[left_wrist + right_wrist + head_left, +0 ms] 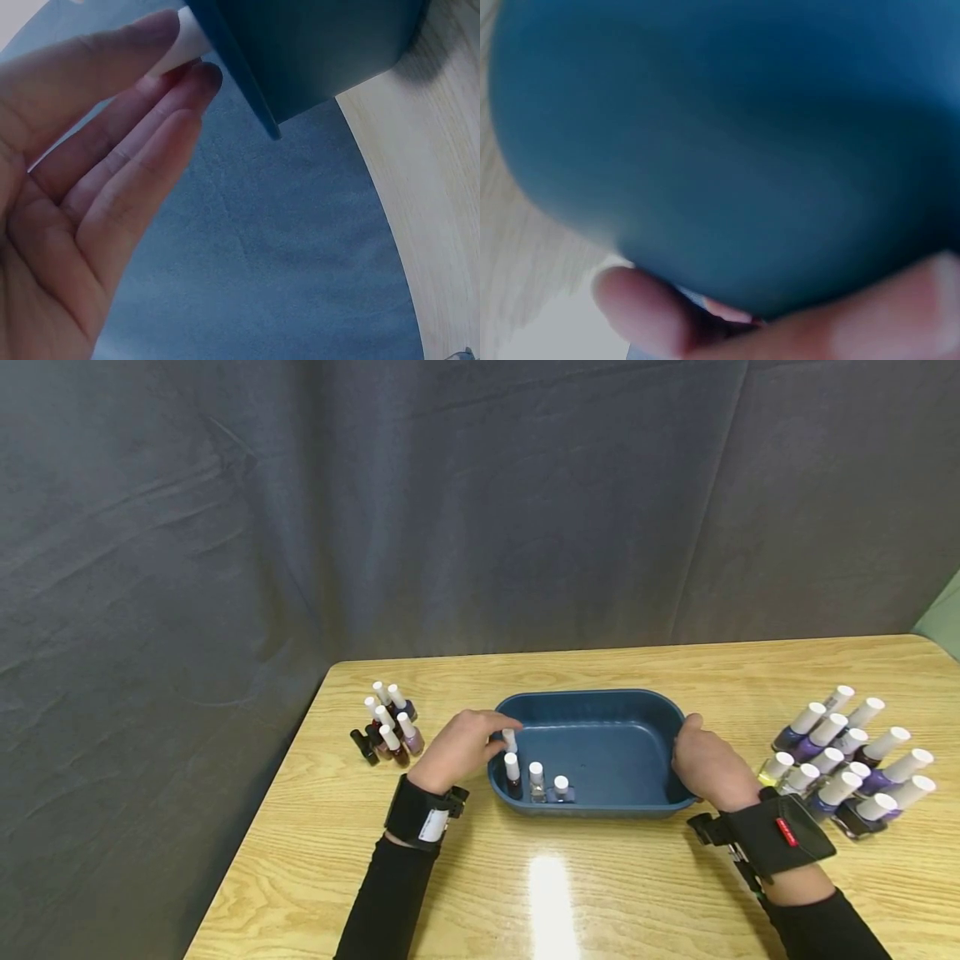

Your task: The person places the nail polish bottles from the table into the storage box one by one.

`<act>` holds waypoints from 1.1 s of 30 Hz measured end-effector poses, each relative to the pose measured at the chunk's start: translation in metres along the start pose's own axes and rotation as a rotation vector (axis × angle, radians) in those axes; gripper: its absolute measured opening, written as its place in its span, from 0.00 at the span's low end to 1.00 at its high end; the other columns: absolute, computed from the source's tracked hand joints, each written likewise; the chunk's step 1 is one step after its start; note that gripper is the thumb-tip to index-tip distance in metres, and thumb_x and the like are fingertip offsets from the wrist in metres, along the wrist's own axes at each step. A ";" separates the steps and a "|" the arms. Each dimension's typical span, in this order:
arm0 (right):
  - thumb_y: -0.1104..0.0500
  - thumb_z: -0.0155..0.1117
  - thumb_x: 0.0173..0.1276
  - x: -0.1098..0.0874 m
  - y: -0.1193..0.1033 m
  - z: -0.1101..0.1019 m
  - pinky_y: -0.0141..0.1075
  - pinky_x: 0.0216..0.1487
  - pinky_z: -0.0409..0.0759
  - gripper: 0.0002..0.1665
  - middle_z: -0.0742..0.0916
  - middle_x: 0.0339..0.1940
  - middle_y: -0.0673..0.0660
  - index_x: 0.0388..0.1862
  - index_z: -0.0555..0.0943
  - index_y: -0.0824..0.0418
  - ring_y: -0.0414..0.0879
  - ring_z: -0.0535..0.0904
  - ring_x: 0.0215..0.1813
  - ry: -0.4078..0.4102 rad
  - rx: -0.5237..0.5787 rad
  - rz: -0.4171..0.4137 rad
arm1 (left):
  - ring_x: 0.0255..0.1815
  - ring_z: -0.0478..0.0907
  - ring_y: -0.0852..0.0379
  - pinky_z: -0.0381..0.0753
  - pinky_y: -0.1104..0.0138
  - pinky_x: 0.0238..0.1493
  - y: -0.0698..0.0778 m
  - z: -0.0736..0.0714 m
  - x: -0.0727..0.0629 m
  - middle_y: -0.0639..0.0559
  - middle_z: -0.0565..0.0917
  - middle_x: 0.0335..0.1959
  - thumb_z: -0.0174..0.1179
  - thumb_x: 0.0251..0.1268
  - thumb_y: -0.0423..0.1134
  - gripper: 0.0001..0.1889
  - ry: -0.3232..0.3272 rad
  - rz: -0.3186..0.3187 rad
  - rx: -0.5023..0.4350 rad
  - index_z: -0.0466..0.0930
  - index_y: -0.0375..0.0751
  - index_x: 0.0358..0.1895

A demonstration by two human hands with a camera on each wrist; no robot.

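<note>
A dark blue oblong tray (600, 752) sits mid-table. My left hand (459, 745) reaches over its left rim and pinches the white cap of a nail polish bottle (510, 739) standing in the far left part. In the left wrist view that white cap (184, 45) shows between thumb and fingers, partly behind the tray wall (315, 60). Nearer me in the tray are a dark bottle (513, 777), a clear one (537, 783) and a pale blue-grey one (561, 790). My right hand (711, 764) grips the tray's right end, its fingers (645, 311) at the edge in the right wrist view.
Left of the tray stand several white-capped nail polish bottles (390, 727) in dark red, mauve and dark blue, beside a black-capped bottle (364, 747). A larger group of bottles (832, 735), mostly purple and dark blue, crowds the right. A grey curtain (525, 510) hangs behind the wooden table (300, 877).
</note>
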State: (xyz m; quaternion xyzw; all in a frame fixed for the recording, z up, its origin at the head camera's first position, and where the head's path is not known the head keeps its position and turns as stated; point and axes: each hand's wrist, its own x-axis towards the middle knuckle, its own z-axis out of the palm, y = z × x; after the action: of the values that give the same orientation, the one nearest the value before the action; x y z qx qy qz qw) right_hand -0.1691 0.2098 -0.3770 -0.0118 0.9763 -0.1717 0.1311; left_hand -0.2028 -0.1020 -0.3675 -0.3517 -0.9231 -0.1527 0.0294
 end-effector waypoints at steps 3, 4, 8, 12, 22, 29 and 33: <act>0.70 0.37 0.65 0.000 0.000 0.000 0.41 0.26 0.73 0.26 0.78 0.23 0.70 0.54 0.46 0.90 0.52 0.76 0.25 0.004 -0.008 -0.004 | 0.42 0.81 0.59 0.77 0.69 0.44 0.010 -0.011 -0.002 0.51 0.83 0.48 0.61 0.58 0.34 0.18 -0.004 -0.019 0.006 0.78 0.44 0.53; 0.70 0.38 0.65 0.000 0.000 0.000 0.42 0.26 0.73 0.26 0.78 0.23 0.70 0.53 0.46 0.91 0.52 0.76 0.25 0.006 -0.010 -0.007 | 0.43 0.81 0.59 0.77 0.69 0.44 0.011 -0.012 -0.002 0.51 0.83 0.48 0.61 0.58 0.34 0.18 -0.004 -0.023 0.012 0.78 0.45 0.53; 0.70 0.39 0.64 -0.001 0.000 0.000 0.42 0.26 0.73 0.27 0.78 0.23 0.70 0.53 0.46 0.91 0.52 0.76 0.25 0.016 -0.015 -0.021 | 0.44 0.81 0.58 0.78 0.69 0.44 0.011 -0.016 -0.004 0.51 0.83 0.49 0.62 0.57 0.34 0.18 0.002 -0.037 0.008 0.78 0.45 0.53; 0.71 0.38 0.64 -0.001 0.000 0.000 0.42 0.26 0.73 0.27 0.78 0.22 0.69 0.53 0.46 0.92 0.52 0.76 0.24 0.022 -0.016 -0.035 | 0.47 0.81 0.56 0.77 0.66 0.48 0.005 -0.025 -0.009 0.51 0.83 0.48 0.62 0.57 0.33 0.18 0.044 -0.076 -0.025 0.79 0.44 0.53; 0.70 0.37 0.64 -0.001 0.000 0.000 0.42 0.26 0.73 0.27 0.78 0.22 0.69 0.53 0.46 0.91 0.52 0.76 0.24 0.017 -0.011 -0.033 | 0.35 0.84 0.48 0.79 0.57 0.39 -0.046 -0.067 -0.059 0.43 0.86 0.40 0.64 0.56 0.38 0.15 0.279 -0.450 -0.036 0.82 0.39 0.46; 0.70 0.39 0.64 0.000 0.000 0.000 0.42 0.27 0.73 0.28 0.78 0.23 0.70 0.54 0.45 0.91 0.52 0.76 0.25 -0.002 -0.015 -0.013 | 0.42 0.82 0.43 0.77 0.53 0.44 -0.075 -0.074 -0.087 0.38 0.85 0.39 0.65 0.53 0.37 0.15 0.266 -0.614 -0.061 0.82 0.34 0.45; 0.70 0.39 0.64 0.000 0.000 0.000 0.42 0.26 0.73 0.28 0.78 0.23 0.70 0.54 0.46 0.91 0.52 0.76 0.25 0.002 -0.016 -0.011 | 0.43 0.82 0.44 0.77 0.54 0.44 -0.079 -0.072 -0.087 0.39 0.85 0.40 0.66 0.52 0.35 0.15 0.222 -0.611 -0.099 0.83 0.35 0.44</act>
State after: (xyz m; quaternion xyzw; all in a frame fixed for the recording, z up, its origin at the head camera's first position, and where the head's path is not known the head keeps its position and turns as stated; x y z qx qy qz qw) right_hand -0.1691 0.2100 -0.3771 -0.0182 0.9777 -0.1648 0.1292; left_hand -0.1932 -0.2356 -0.3335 -0.0407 -0.9686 -0.2365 0.0655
